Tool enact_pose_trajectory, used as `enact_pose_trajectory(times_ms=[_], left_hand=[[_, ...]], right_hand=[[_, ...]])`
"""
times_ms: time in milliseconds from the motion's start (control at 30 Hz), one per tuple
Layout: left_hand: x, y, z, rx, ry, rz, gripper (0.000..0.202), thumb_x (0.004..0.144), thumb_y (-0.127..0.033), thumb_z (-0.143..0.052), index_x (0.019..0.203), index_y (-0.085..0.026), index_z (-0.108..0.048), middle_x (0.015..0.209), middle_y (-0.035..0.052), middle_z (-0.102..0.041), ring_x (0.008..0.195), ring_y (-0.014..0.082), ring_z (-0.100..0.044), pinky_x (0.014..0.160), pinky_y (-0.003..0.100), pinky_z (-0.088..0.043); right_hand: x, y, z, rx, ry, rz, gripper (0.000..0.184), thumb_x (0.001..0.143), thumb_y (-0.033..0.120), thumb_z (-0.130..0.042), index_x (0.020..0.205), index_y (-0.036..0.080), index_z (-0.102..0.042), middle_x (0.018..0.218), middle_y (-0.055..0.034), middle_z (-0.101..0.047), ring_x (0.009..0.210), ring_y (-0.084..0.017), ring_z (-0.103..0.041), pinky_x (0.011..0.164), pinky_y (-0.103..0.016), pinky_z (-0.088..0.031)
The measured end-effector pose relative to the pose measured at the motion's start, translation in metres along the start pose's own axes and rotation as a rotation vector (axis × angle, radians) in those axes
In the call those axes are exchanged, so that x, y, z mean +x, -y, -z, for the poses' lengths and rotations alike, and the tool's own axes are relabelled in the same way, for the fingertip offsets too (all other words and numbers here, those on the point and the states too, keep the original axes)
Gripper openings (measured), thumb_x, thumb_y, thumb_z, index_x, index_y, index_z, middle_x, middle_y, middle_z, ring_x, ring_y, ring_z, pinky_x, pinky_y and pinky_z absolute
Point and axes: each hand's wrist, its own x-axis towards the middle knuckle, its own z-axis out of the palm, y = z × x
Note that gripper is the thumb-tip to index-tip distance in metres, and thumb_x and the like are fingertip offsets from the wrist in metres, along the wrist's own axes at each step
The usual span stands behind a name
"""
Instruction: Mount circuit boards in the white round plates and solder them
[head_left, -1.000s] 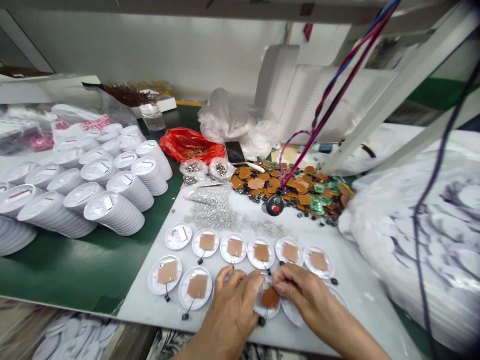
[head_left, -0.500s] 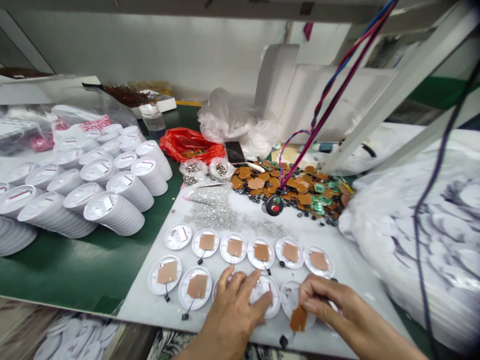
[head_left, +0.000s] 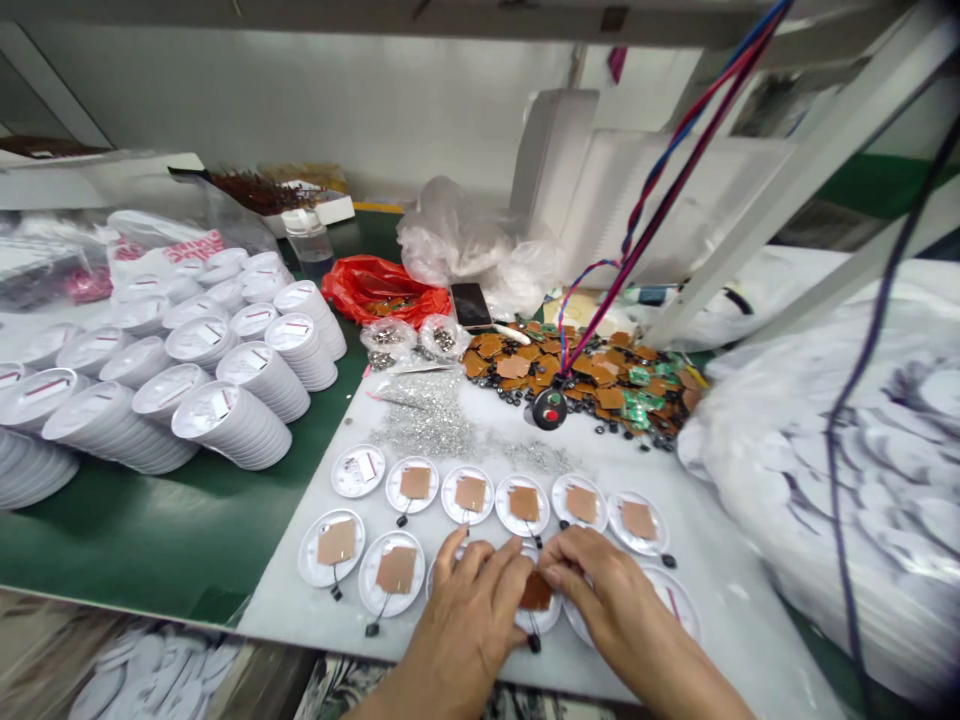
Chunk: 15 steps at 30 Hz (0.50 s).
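Note:
My right hand (head_left: 600, 585) pinches a small brown circuit board (head_left: 536, 592) by its upper right edge. The board lies over a white round plastic dish (head_left: 551, 622) in the front row, and a black connector on its lead hangs at the near rim. My left hand (head_left: 472, 610) rests just to the left with fingers apart, partly covering that dish and its neighbour. Its index finger and thumb are beside the board's left edge. Other white dishes with boards, such as one dish (head_left: 391, 600) at front left, stand in two rows on the pale work surface (head_left: 300, 625).
Stacked white dishes (head_left: 240, 430) fill the left. Behind the rows lie scattered tiny metal parts (head_left: 427, 420) and a heap of brown boards (head_left: 585, 365). A black button piece (head_left: 550, 410) hangs on twisted wires. A large plastic bag of white parts (head_left: 847, 470) stands right.
My right hand has moved left with the board, from the dish on the right to the dish beside my left hand. My left hand has stayed nearly in place.

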Motion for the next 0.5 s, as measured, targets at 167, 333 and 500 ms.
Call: enact_pose_trajectory(times_ms=[167,333,500], left_hand=[[0.001,0.000,0.004,-0.028,0.073,0.012,0.051,0.089,-0.011,-0.070,0.136,-0.017,-0.049,0.132,0.0091,-0.069,0.108,0.0270,-0.066,0.110,0.057,-0.042],[0.000,0.000,0.006,0.000,0.062,-0.014,0.047,0.092,-0.017,-0.070,0.136,-0.020,-0.051,0.136,0.0073,-0.068,0.110,0.0271,-0.064,0.110,0.055,-0.041],[-0.003,0.002,0.004,0.111,0.010,-0.071,0.027,0.102,-0.024,-0.058,0.128,-0.029,-0.060,0.136,0.0048,-0.067,0.106,0.0242,-0.064,0.109,0.052,-0.039]], right_hand=[[0.002,-0.004,-0.006,-0.032,-0.034,0.021,0.024,0.099,0.015,-0.043,0.081,0.020,-0.058,0.083,-0.0069,-0.066,0.079,-0.024,-0.062,0.073,-0.037,-0.047],[0.004,-0.008,-0.010,-0.059,-0.059,0.041,0.023,0.098,0.012,-0.044,0.083,0.018,-0.061,0.084,-0.0080,-0.065,0.080,-0.025,-0.062,0.074,-0.039,-0.049],[0.009,-0.006,-0.018,-0.101,-0.086,0.071,0.025,0.097,0.009,-0.045,0.082,0.016,-0.065,0.085,-0.0106,-0.066,0.083,-0.028,-0.062,0.079,-0.045,-0.050]])
